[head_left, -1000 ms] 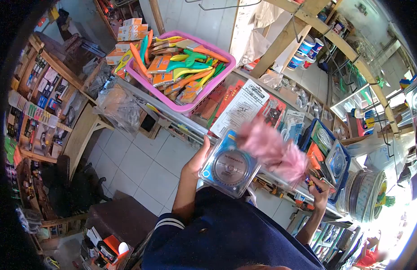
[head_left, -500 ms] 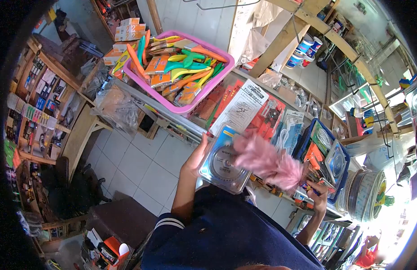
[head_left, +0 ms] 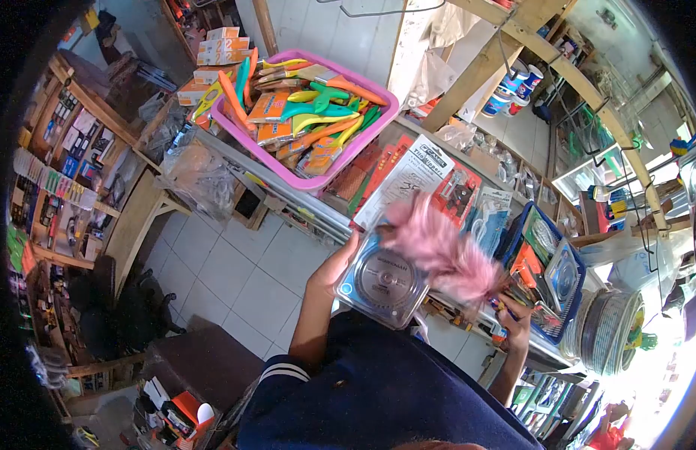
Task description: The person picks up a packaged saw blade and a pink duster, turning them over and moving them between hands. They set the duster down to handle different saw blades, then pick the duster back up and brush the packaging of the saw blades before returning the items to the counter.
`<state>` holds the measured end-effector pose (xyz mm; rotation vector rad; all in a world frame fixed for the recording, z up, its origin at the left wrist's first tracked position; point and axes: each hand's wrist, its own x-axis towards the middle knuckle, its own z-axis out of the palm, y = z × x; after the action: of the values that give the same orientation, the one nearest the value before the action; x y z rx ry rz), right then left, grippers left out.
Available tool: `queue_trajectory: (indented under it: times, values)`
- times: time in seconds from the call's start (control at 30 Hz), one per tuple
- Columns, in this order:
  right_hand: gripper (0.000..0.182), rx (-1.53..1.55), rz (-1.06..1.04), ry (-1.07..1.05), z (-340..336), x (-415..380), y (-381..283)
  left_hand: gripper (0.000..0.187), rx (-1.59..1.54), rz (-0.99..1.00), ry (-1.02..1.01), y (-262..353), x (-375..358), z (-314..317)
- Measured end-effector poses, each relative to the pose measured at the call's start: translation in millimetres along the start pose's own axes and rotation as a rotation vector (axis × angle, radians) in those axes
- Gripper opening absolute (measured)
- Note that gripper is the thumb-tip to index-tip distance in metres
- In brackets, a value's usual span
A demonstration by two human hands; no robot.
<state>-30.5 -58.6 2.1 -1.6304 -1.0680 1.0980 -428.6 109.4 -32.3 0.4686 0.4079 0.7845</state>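
Note:
My left hand (head_left: pixel 334 270) grips the left edge of a circular saw blade in a clear plastic pack (head_left: pixel 385 283), tilted above the counter's near edge. My right hand (head_left: pixel 514 318) is closed round the handle of a pink fluffy duster (head_left: pixel 441 251). The duster is blurred by motion, and its fluff covers the upper right part of the pack. Behind the pack, a white tile nippers card (head_left: pixel 408 176) lies among red packages on the counter. My left fingers are mostly hidden behind the pack.
A pink basket (head_left: pixel 306 182) full of paintbrushes and coloured-handled tools stands on the counter at the left. A blue basket (head_left: pixel 565 319) of packaged goods and cable coils (head_left: pixel 607 330) are at the right. Wooden beams (head_left: pixel 573 82) with wire hooks hang overhead.
The duster and my right hand have moved left and slightly up, across the top of the pack. The pack has shifted slightly in my left hand's grip, and its label reads more clearly.

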Motion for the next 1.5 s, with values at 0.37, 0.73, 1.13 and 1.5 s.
queue_trajectory:
  times: [0.37, 0.73, 1.13, 1.5]
  values:
    - [0.039, -0.063, -0.067, 0.003, 26, 7, -25, 0.070, -0.171, 0.008, 0.005, -4, 7, -7]
    - [0.040, -0.119, -0.089, -0.247, 18, 7, -25, 0.064, -0.375, -0.004, 0.090, 10, -5, 29]
    - [0.035, -0.109, -0.151, -0.233, 23, 7, -28, 0.060, -0.344, 0.099, 0.095, -6, 4, -2]
    - [0.038, -0.082, -0.188, -0.125, 29, 1, -23, 0.066, -0.457, -0.107, -0.094, -7, 5, -18]
